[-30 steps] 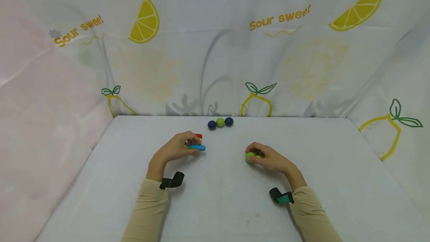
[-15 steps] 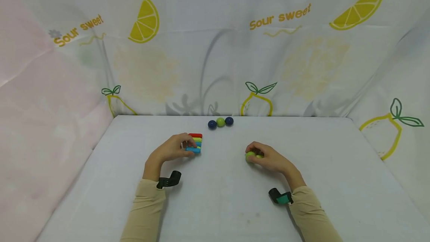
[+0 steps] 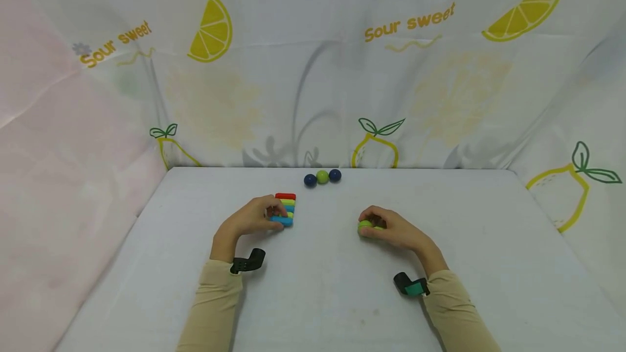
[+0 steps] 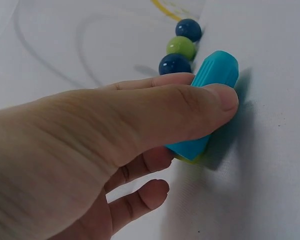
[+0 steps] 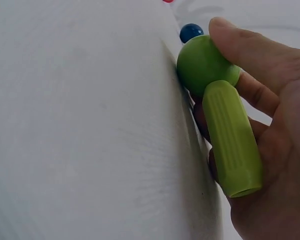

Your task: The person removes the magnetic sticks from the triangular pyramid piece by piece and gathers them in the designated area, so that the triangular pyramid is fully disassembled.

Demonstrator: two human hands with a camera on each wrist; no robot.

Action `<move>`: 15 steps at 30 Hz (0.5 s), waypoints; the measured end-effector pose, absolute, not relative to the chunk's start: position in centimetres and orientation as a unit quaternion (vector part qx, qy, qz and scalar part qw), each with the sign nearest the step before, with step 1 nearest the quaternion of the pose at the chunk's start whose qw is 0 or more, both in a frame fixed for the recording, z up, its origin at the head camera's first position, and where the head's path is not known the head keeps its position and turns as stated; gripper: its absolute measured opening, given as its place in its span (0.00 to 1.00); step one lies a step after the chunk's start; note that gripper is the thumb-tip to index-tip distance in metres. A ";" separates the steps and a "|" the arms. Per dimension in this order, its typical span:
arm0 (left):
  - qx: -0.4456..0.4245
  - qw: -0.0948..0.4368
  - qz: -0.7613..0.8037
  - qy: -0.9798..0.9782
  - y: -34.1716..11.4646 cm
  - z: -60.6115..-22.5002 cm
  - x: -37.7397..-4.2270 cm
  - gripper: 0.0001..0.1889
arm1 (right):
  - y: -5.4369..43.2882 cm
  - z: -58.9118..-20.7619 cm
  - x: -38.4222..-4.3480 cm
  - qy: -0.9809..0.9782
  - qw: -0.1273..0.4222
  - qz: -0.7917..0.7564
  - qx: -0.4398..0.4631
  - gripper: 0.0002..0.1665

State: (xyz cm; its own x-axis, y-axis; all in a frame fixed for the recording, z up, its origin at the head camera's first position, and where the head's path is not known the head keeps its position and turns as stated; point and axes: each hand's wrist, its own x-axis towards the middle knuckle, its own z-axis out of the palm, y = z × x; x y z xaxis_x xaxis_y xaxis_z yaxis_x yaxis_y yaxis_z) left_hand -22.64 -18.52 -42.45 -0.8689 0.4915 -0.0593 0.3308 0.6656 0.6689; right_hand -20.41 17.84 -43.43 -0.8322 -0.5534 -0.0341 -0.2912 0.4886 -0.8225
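Note:
My left hand (image 3: 250, 215) pinches a short ribbed blue rod (image 4: 217, 69) between thumb and fingers, low over the table. The rod sits at the near end of a row of coloured rods. Behind it lie a red rod (image 3: 286, 196), yellow-green ones and another blue rod (image 3: 289, 208), partly covered by the fingers. My right hand (image 3: 398, 231) holds a green ball (image 5: 202, 64) between thumb and fingers. A yellow-green ribbed rod (image 5: 233, 142) meets the ball and lies along the palm.
Toward the back of the white table (image 3: 318, 287) a left navy ball (image 3: 310, 180), a green ball (image 3: 322, 177) and a right navy ball (image 3: 335, 175) stand in a row. A printed cloth (image 3: 303, 69) hangs behind the table.
My left hand has moved a little left and toward me with the blue rod, bringing it to the row's near end and uncovering more of the other rods. The right hand stays in place.

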 end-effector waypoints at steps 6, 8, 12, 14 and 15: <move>0.223 0.118 0.344 0.904 -18.5 -42.6 -22.6 0.11 | 17.8 -43.3 -20.3 0.845 0.149 -0.447 -0.252 0.15; 0.224 0.115 0.340 0.906 -18.5 -42.7 -22.7 0.11 | 17.9 -43.9 -20.6 0.848 0.145 -0.442 -0.254 0.15; 0.224 0.113 0.333 0.909 -18.4 -42.8 -22.7 0.12 | 18.3 -44.8 -21.0 0.846 0.144 -0.443 -0.260 0.15; 0.224 0.113 0.330 0.910 -18.4 -42.7 -22.7 0.12 | 18.3 -44.8 -21.1 0.843 0.145 -0.447 -0.263 0.15; 0.224 0.112 0.329 0.911 -18.3 -42.7 -22.6 0.12 | 18.3 -44.7 -21.0 0.841 0.146 -0.449 -0.264 0.15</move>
State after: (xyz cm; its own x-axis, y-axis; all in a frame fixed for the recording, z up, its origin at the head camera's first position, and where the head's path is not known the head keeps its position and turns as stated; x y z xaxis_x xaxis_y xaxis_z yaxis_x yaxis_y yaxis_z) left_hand -22.62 -18.31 -42.67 -0.8747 0.4813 -0.0570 0.3336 0.6832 0.6496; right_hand -21.04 18.31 -44.73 -0.8187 -0.5742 -0.0085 -0.3127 0.4581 -0.8321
